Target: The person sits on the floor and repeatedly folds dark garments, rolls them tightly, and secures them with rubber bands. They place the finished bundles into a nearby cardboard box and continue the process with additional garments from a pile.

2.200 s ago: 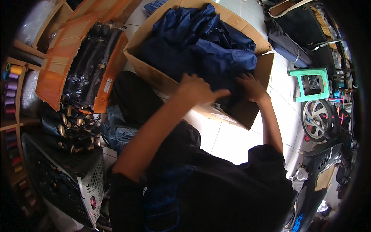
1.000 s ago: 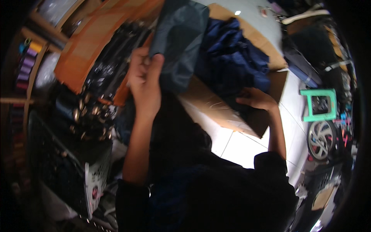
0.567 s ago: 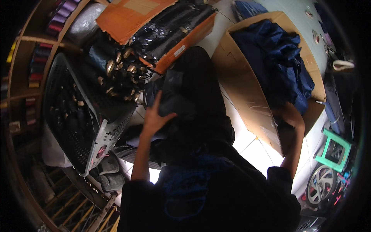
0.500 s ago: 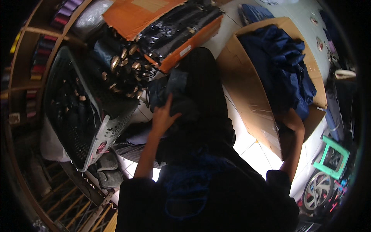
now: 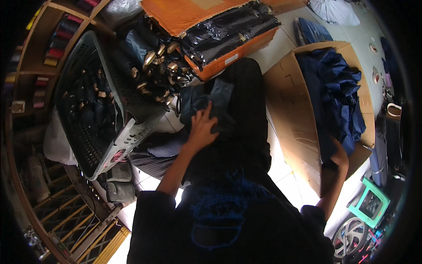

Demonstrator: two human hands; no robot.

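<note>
My left hand [image 5: 202, 128] lies with its fingers spread on a dark folded garment [image 5: 218, 97] and holds it down on my lap, which is covered in black cloth. To the right stands a large open cardboard box [image 5: 292, 119] filled with navy blue garments [image 5: 338, 94]. My right hand [image 5: 339, 155] reaches into the near end of that box, at the edge of the navy pile. Cloth and shadow hide its fingers.
A grey plastic basket [image 5: 115, 147] of dark pieces lies tilted on the left. Beside it is a heap of dark items with gold clips [image 5: 159, 66]. An orange box [image 5: 222, 61] holds black wrapped bundles. Thread spools [image 5: 55, 46] fill the far-left shelves. A green stool [image 5: 372, 204] stands lower right.
My left hand lifted a dark garment out of the cardboard box, swung it left and brought it down onto my lap. My view turned left. My right hand stayed at the box.
</note>
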